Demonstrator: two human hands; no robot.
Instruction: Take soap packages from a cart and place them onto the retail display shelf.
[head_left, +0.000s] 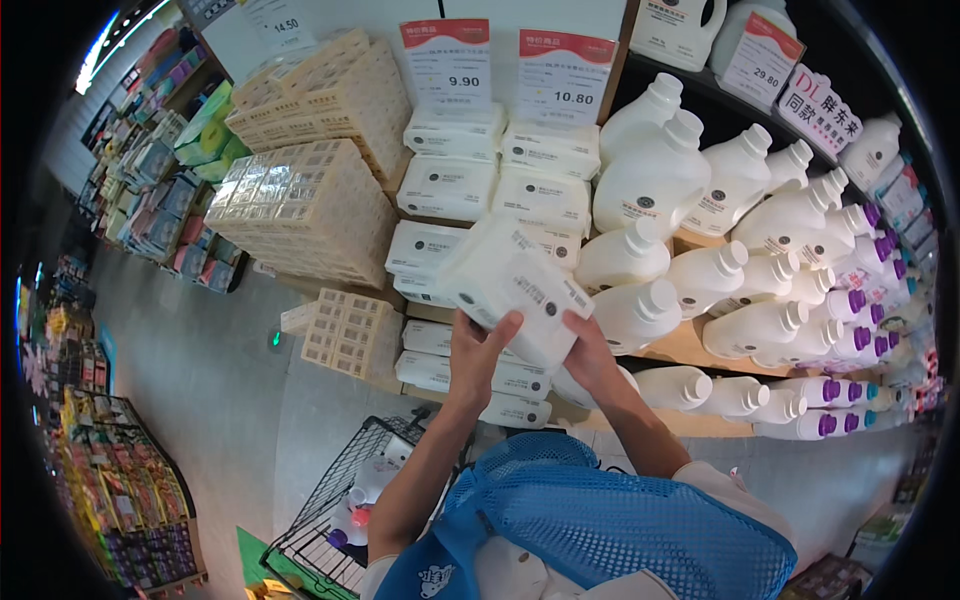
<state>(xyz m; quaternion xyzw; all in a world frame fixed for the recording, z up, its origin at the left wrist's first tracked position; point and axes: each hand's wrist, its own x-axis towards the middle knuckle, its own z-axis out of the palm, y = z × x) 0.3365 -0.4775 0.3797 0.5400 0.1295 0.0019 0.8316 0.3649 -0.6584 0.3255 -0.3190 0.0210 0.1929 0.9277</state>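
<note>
My left hand (480, 352) and my right hand (591, 346) grip a white soft package with printed writing (525, 300), one at each side. It is tilted and slightly blurred, in front of the stacked shelves. Behind it, similar white packages (448, 186) are piled in columns under price signs (448, 71). White plastic jugs with screw caps (652, 176) stand in rows on the right. On the left are stacked wrapped blocks of beige packs (300, 210). Several more white packages (424, 371) lie on the low ledge by my left hand.
A black wire shopping cart (337, 487) with bottles in it stands at my left, near my forearm. Wooden shelf edges (697, 341) run along the front. Further left are grey floor (225, 390) and a display of packaged goods (120, 480). Blue mesh fabric (622, 517) covers my chest.
</note>
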